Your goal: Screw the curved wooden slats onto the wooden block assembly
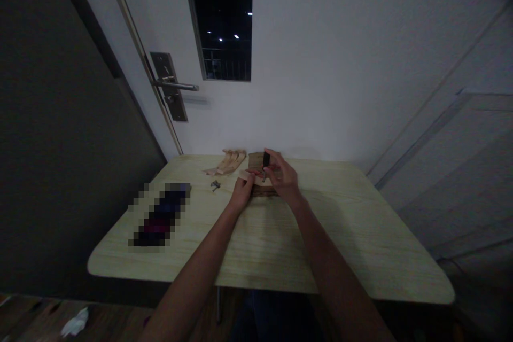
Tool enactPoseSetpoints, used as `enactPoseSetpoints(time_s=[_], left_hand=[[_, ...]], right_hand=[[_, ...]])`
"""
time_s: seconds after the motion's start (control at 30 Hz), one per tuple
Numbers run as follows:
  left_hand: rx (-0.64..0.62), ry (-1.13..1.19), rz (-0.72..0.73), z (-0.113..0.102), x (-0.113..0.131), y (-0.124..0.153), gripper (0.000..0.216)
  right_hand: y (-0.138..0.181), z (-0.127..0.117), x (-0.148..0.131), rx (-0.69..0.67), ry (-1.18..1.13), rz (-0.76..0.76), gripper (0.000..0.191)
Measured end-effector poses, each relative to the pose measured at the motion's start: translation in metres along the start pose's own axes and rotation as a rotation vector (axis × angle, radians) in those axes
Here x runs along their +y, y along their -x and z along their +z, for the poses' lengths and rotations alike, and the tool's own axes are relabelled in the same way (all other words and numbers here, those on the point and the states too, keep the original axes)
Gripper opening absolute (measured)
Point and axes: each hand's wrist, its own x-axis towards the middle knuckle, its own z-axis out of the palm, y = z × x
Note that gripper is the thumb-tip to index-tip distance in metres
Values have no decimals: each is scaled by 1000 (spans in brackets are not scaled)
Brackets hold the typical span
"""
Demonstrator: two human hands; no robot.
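Near the table's far edge, my right hand (285, 177) grips a small screwdriver by its black handle (266, 158). The screwdriver stands nearly upright, tip down over a pale wooden piece (263, 182). My left hand (241, 192) is closed on the left end of that piece, its fingers partly hidden. Brown cardboard (258, 160) shows behind and below the wood. Whether the tip sits on a screw is too small to tell. Left of my left hand lies a little heap of metal screws (215, 186). Several curved wooden pieces (231, 161) lie just beyond them.
The pale wood-grain table (360, 256) stands against a white door with a metal handle (176, 85) and a dark window (224, 21). A pixelated dark object (164, 216) lies on the table's left side. White crumpled paper (76, 322) is on the floor.
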Motion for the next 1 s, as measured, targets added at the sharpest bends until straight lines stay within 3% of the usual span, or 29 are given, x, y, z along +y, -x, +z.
enactPoseSetpoints(time_s=[0.17,0.5,1.0], left_hand=[[14,-26,-23,0,4,0,36],[16,-17,-28,0,4,1,31],[-15,-26,7,0,1,-1,37]], right_hand=[[0,3,1,36,51,19,41],[1,0,2,-14,-5,-57,42],[-3,-5,-3,-68,57,64,43]])
